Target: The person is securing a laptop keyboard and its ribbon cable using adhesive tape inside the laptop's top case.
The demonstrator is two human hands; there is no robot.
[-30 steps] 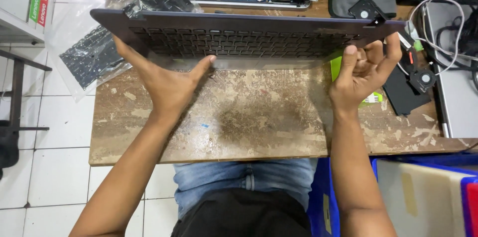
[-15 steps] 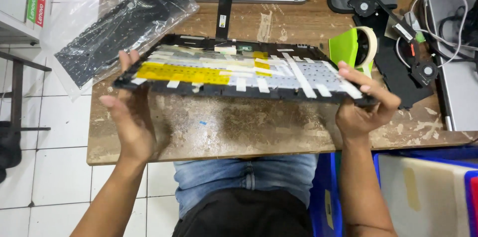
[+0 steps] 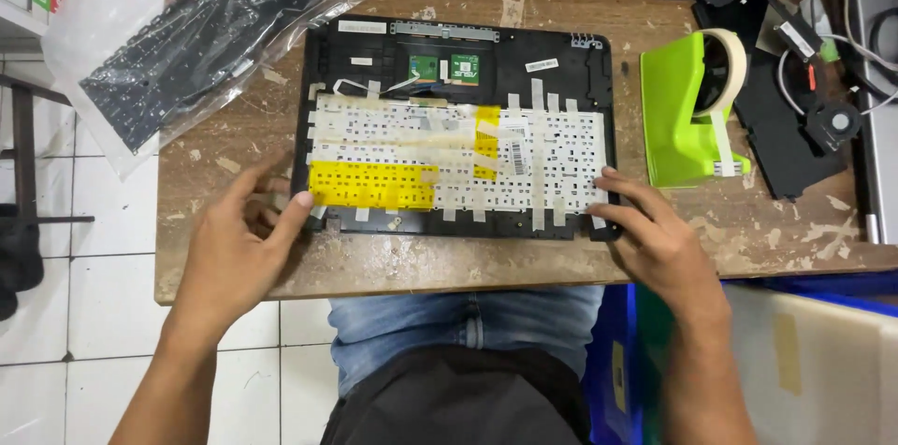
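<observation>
A black laptop palmrest cover (image 3: 458, 43) is shown lying face down and flat on the worn wooden table (image 3: 580, 5), its underside turned upward; the white back of the keyboard (image 3: 552, 160) is seen fastened into it with strips of pale tape and a yellow patch (image 3: 372, 185). The left hand (image 3: 234, 253) is extended from the lower left with the forearm angled inward; its fingers (image 3: 297, 206) are spread and loosely open, one fingertip being laid against the cover's lower left corner, and nothing is gripped. The right hand (image 3: 659, 239) is brought in from the lower right, palm down, with the fingers (image 3: 613, 178) stretched flat and slightly parted, resting on the cover's lower right corner and the edge of the keyboard back; nothing is enclosed by them. A spare keyboard in a clear plastic bag (image 3: 187, 43) is seen lying at the table's upper left, partly over the edge. A green tape dispenser (image 3: 678, 117) stands just to the right of the cover, beside black parts and cables (image 3: 795, 117).
</observation>
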